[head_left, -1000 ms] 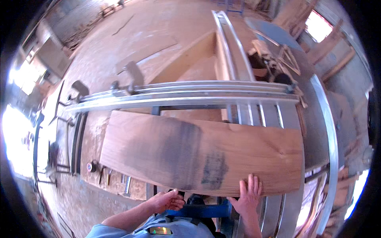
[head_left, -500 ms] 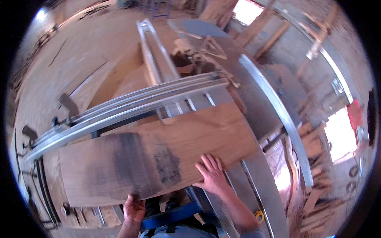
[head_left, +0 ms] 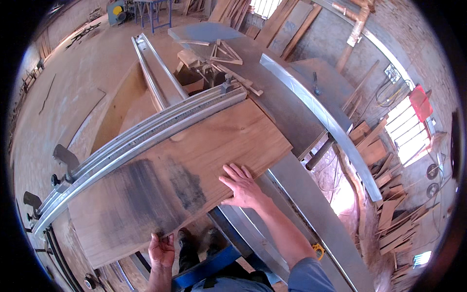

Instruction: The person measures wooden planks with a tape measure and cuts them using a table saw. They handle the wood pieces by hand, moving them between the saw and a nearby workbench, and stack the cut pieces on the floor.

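A wide wooden board (head_left: 228, 146) with dark smudges lies across a metal sliding table (head_left: 301, 204), its far long edge along an aluminium fence (head_left: 146, 134). My left hand (head_left: 161, 252) grips the near edge toward the left, fingers curled round it. My right hand (head_left: 239, 191) lies on top near the same edge, farther right, fingers spread.
A dark machine top (head_left: 287, 114) with a metal rail (head_left: 321, 121) and wood scraps (head_left: 226, 53) stands beyond. Offcuts (head_left: 389, 204) are piled at right beside the wall. A blue stand (head_left: 153, 14) is at the back; my feet show below the board.
The board has moved forward, up along the fence, with both my hands on it. My left hand has closed round its edge. The view has swung to the right.
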The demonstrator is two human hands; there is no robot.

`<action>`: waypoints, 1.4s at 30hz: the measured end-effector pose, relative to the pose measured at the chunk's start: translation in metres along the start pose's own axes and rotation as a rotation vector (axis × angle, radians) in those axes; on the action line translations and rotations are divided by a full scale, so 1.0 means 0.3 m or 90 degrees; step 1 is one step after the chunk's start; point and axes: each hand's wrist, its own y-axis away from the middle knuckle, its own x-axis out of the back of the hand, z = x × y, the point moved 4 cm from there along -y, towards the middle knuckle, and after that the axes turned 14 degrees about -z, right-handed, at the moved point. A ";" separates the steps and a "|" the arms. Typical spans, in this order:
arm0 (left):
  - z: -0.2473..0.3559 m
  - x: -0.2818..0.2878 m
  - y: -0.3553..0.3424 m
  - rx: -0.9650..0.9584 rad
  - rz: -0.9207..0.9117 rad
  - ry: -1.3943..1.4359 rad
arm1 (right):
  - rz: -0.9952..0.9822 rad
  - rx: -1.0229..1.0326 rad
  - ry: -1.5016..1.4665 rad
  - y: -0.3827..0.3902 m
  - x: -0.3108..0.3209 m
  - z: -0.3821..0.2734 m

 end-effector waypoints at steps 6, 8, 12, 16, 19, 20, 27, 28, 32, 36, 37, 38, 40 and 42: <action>0.020 -0.005 0.011 -0.019 -0.034 0.002 | 0.005 0.006 -0.007 -0.024 -0.005 -0.003; 0.025 0.004 0.008 -0.026 -0.030 -0.002 | 0.020 0.005 -0.014 -0.028 0.005 -0.010; 0.025 -0.012 0.005 -0.024 -0.057 -0.013 | 0.072 -0.007 -0.043 -0.084 -0.005 0.049; 0.012 -0.045 -0.001 -0.020 -0.044 -0.019 | 0.245 -0.065 -0.005 -0.141 0.031 0.072; 0.004 -0.030 -0.001 -0.001 -0.065 -0.015 | 0.246 -0.067 -0.016 -0.133 0.018 0.097; 0.007 -0.010 -0.006 -0.020 -0.065 -0.030 | 0.254 -0.060 -0.027 -0.141 0.020 0.096; 0.037 0.028 0.009 -0.027 -0.044 0.040 | 0.281 -0.086 -0.049 -0.170 0.060 0.039; 0.031 0.056 0.020 -0.017 0.015 0.043 | 0.280 -0.102 -0.048 -0.158 0.094 -0.007; 0.004 0.015 -0.003 0.008 0.103 0.063 | 0.244 -0.109 -0.004 -0.179 0.053 0.031; 0.026 -0.047 0.011 0.051 0.052 0.030 | 0.213 -0.104 0.007 -0.197 0.022 0.063; 0.027 -0.050 0.018 0.076 0.033 0.003 | 0.200 -0.114 0.016 -0.203 0.017 0.066; 0.029 -0.067 0.032 0.147 0.000 -0.061 | 0.195 -0.116 0.021 -0.208 0.017 0.060; 0.032 -0.122 0.069 0.296 -0.067 -0.198 | 0.190 -0.116 0.030 -0.223 0.014 0.057; 0.032 -0.182 0.080 0.371 -0.166 -0.443 | 0.188 -0.111 0.037 -0.227 -0.005 0.065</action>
